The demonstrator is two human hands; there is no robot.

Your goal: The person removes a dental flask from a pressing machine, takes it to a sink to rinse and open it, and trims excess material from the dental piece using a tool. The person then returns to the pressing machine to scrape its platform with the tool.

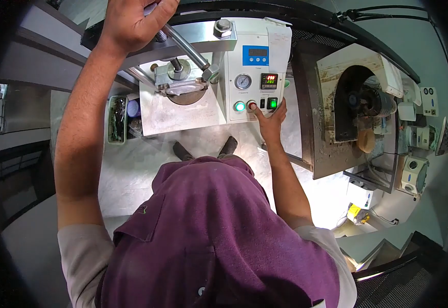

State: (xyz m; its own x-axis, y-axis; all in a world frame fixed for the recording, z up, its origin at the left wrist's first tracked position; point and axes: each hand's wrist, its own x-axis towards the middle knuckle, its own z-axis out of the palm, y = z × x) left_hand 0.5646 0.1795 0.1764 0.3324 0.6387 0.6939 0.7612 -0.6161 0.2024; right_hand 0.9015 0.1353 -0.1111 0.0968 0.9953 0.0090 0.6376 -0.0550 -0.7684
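Note:
My left hand (139, 23) is closed at the top around the upper end of a steel lever bar (185, 47) on a press. The bar slants down to a hex-shaped end beside the control box. Under the crossbeam (196, 41), a screw spindle (177, 64) stands above a metal clamp block (183, 86) on a round plate. My right hand (273, 123) is at the lower right of the white control box (234, 51). Its thumb touches the red button (252, 105), and the other fingers rest apart by the box's right edge. A green button (240, 106) and green switch (272, 103) are lit.
A pressure gauge (243, 81) and lit temperature display (269, 80) are on the panel. At right stands a dusty machine with a motor (380, 105) inside a hood. A bin (117, 119) of dark items sits on the left. My shoes (183, 151) are on the floor below.

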